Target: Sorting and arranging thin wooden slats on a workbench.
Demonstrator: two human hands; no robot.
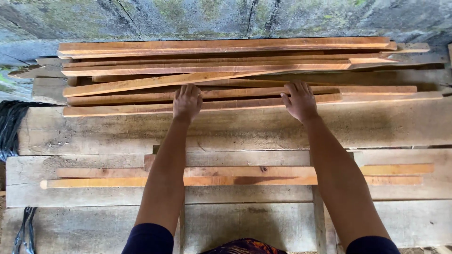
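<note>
Both my arms reach forward over a rough plank bench (235, 127). My left hand (187, 102) lies palm down on long reddish wooden slats (117, 109) in a loose stack at the far side. My right hand (300, 100) rests flat on the same front slats, fingers spread, about a forearm's length to the right. Neither hand is closed around a slat. The stack of slats (212, 66) runs left to right, several crossing at slight angles.
Two more thin slats (235, 180) lie side by side on the near planks, under my forearms. A mossy grey wall (226, 19) stands behind the stack. Black cord or strapping (12, 127) hangs at the left edge, and more of it (23, 228) lower left.
</note>
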